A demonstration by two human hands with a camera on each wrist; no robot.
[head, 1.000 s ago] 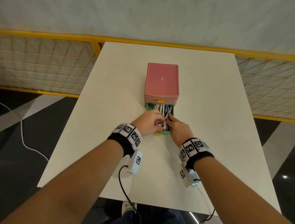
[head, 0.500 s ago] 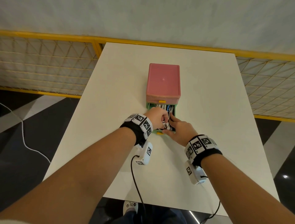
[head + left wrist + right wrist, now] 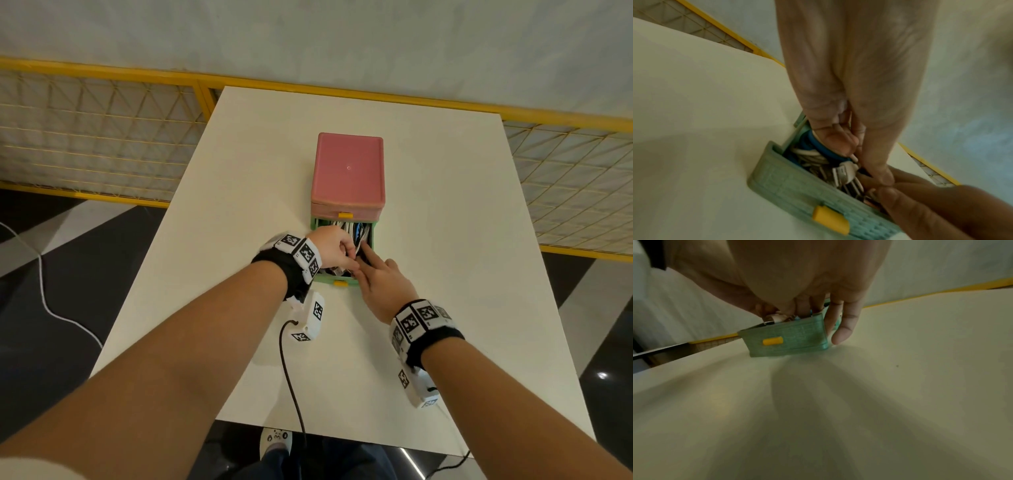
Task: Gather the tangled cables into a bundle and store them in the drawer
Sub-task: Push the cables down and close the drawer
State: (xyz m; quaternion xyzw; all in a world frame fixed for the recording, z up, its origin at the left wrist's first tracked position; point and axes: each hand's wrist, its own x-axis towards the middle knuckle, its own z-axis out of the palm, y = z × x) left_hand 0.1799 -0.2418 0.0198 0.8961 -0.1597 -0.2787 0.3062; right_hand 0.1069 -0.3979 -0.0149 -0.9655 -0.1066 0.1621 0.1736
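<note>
A pink drawer unit [image 3: 348, 174] stands mid-table with its green drawer [image 3: 374, 236] pulled out toward me. The bundle of white, blue and black cables [image 3: 346, 227] lies inside it. My left hand [image 3: 349, 260] reaches in from the left, fingers curled down onto the cables [image 3: 809, 152] and thumb pinching plugs near the drawer front [image 3: 789, 183]. My right hand [image 3: 362, 263] comes from the front right, its straight fingers pressing the cables down. In the right wrist view the right hand's [image 3: 838, 321] little finger lies outside the drawer wall [image 3: 797, 340].
The white table [image 3: 445, 240] has bare surface on both sides of the unit. A yellow mesh railing [image 3: 102, 137] runs behind and beside it. A black wire [image 3: 291, 377] hangs from my left wrist camera over the near edge.
My left hand has moved right and further over the drawer, curling onto the cables. My right hand has slid back a little toward the drawer front, still pressing down.
</note>
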